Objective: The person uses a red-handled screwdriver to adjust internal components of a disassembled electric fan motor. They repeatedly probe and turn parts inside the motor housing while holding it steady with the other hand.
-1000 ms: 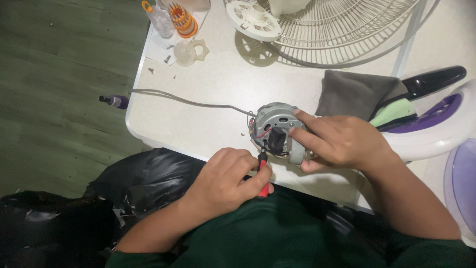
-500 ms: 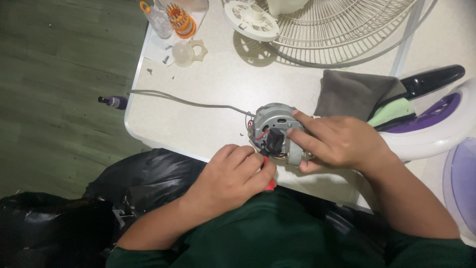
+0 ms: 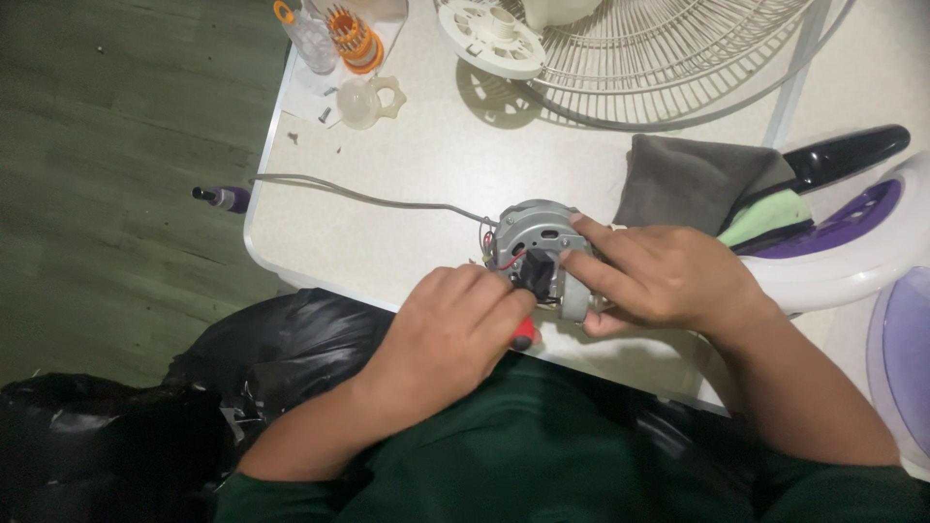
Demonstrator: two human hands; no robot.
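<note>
While the right hand (image 3: 668, 276) clamps a small grey motor (image 3: 533, 242) at the centre of the frame, fingers spread over its top, the left hand (image 3: 450, 334) is closed round a red-handled tool (image 3: 523, 334) pressed against the motor's near side. A grey cord (image 3: 368, 197) runs left across the white table (image 3: 426, 145). Behind lie a grey cloth (image 3: 683, 179) and a fan grille (image 3: 659, 58).

A pale desk (image 3: 407, 165) is carrying a grey motor (image 3: 531, 242) at centre, its grey cable (image 3: 368, 197) trailing toward nine o'clock. A grey cloth (image 3: 683, 184) is lying at three o'clock, a wire fan guard (image 3: 659, 53) at twelve, small plastic parts (image 3: 368, 102) at eleven.
</note>
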